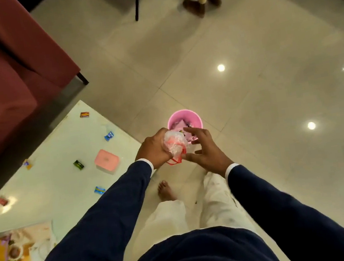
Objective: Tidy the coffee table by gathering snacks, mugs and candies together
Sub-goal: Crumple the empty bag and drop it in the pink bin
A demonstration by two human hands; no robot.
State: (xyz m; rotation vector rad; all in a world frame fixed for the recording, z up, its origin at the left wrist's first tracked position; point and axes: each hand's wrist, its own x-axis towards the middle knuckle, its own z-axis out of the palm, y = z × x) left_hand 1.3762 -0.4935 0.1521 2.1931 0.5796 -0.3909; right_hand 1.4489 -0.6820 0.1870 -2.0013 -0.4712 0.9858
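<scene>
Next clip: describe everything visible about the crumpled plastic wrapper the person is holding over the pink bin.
The crumpled plastic wrapper is clear, thin film with red printing or trim, bunched into a loose ball; a red strip hangs below it. The left hand grips it from the left side, while the right hand, fingers spread, is next to it; contact there cannot be told. It is held above the floor, just in front of the pink bin, beside the coffee table's corner.
</scene>
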